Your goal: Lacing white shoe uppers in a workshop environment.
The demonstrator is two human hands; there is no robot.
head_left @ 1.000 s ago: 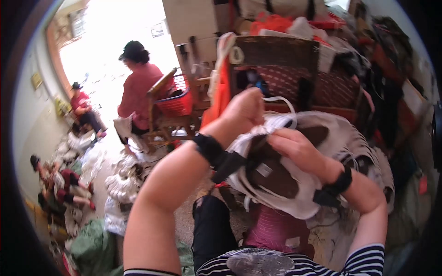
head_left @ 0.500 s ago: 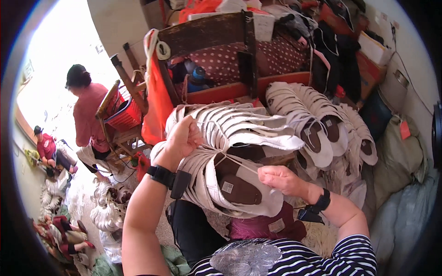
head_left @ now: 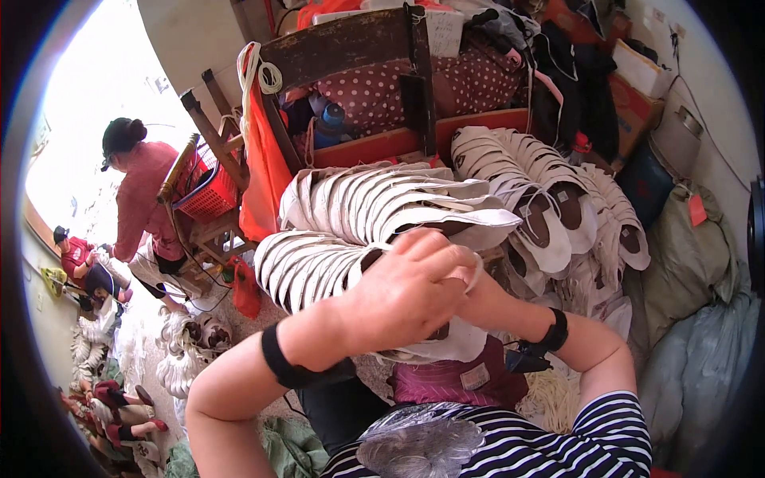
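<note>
A row of nested white shoe uppers (head_left: 307, 267) with brown insides lies before me, and a second row (head_left: 351, 199) sits just behind it. My left hand (head_left: 402, 291) crosses over the front row, its curled fingers meeting my right hand (head_left: 482, 299). Both hands are closed together on a thin white cord (head_left: 476, 271), a bit of which shows as a loop by the fingers. The fingertips are partly hidden behind the left hand. Beneath my hands, the front end of the row is mostly covered.
More nested uppers (head_left: 538, 179) lie to the right, beside tan sacks (head_left: 689, 271). A dark wooden chair back (head_left: 351, 52) and an orange bag (head_left: 263, 175) stand behind. At left, a person in pink (head_left: 147, 191) sits near a red basket (head_left: 209, 195). Pale cords (head_left: 554, 402) lie at lower right.
My left hand has moved right and down across the front row to meet my right hand. The cord, earlier stretched between my separated hands, is now mostly hidden by them.
</note>
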